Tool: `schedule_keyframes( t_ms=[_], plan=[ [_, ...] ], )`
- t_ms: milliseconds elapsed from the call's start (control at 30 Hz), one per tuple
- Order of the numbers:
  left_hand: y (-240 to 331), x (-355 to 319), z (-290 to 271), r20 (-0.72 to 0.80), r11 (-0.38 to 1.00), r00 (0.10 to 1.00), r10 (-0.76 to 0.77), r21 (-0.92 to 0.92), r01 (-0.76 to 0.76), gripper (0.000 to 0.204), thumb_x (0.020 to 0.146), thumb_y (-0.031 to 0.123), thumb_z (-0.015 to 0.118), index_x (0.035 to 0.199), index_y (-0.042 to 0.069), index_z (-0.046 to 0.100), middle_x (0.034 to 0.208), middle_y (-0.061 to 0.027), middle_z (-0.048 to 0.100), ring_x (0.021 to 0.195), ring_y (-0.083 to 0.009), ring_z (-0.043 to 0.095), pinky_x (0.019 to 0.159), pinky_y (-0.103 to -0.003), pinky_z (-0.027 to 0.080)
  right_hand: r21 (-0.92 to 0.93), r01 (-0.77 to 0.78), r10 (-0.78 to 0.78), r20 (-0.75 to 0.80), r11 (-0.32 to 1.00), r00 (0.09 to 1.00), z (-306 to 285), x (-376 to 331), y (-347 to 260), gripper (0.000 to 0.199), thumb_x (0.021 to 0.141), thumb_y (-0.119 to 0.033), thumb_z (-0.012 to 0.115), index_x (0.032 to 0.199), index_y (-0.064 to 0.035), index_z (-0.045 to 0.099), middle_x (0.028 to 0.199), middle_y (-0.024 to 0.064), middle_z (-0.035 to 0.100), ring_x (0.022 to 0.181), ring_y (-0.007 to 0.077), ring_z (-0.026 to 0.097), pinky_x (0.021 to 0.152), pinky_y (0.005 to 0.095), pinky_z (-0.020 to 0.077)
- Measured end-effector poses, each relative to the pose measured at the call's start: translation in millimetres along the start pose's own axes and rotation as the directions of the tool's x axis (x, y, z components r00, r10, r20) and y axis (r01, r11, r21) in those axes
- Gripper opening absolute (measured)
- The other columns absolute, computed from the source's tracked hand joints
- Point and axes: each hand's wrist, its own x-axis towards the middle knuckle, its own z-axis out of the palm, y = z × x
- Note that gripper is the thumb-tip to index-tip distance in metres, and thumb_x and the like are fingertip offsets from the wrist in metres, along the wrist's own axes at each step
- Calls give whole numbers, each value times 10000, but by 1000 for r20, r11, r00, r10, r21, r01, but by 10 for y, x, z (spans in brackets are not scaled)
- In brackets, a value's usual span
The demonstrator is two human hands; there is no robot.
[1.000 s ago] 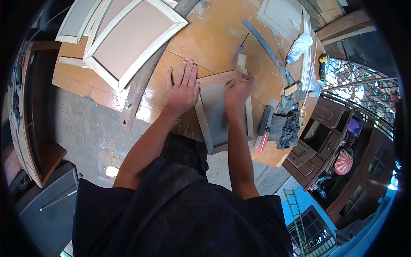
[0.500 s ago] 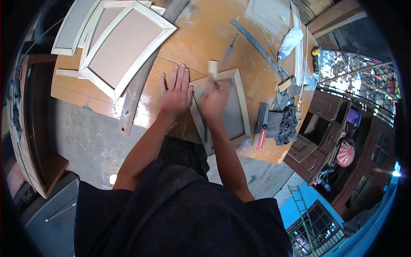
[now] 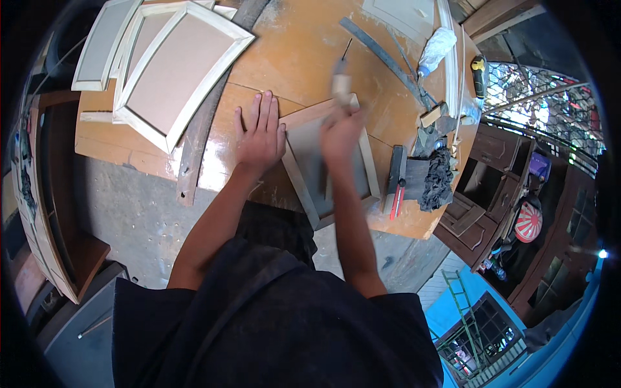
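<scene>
leaning over a small framed panel (image 3: 305, 150) at the near edge of a cluttered table (image 3: 284, 64)
resting the left hand (image 3: 260, 137) flat with loosely spread fingers, right by the frame's corner; gripping a pale wooden block (image 3: 342, 86) in the right hand (image 3: 343, 132), too blurred to make out each finger. covering part of the panel with that forearm. boxed in by bigger stacked frames (image 3: 184, 74) and a long plank (image 3: 202, 139) leftward, a red cutter (image 3: 398, 198) and crumpled black cloth (image 3: 438, 186) rightward.
</scene>
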Motion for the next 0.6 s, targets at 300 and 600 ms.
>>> schedule_keyframes(
  t_ms=[300,600],
  plan=[
    [-14,-54,5,40,1000,999,-16,-19,16,594,1009,336,418,1514,30,354,1626,-103,275,1510,-263,229,1171,-636,125,95,132,-147,165,987,975,42,-476,-366,449,756,18,615,1199,0,689,967,176,552,951,346,532,840,459,447],
    [17,-30,-34,113,1000,993,-29,13,27,613,1035,352,349,1560,48,259,1656,-84,201,1537,-246,145,1197,-599,72,35,12,-17,143,999,990,189,-410,-239,392,802,-22,644,1193,-17,679,970,189,547,937,366,537,861,474,452]
  ],
)
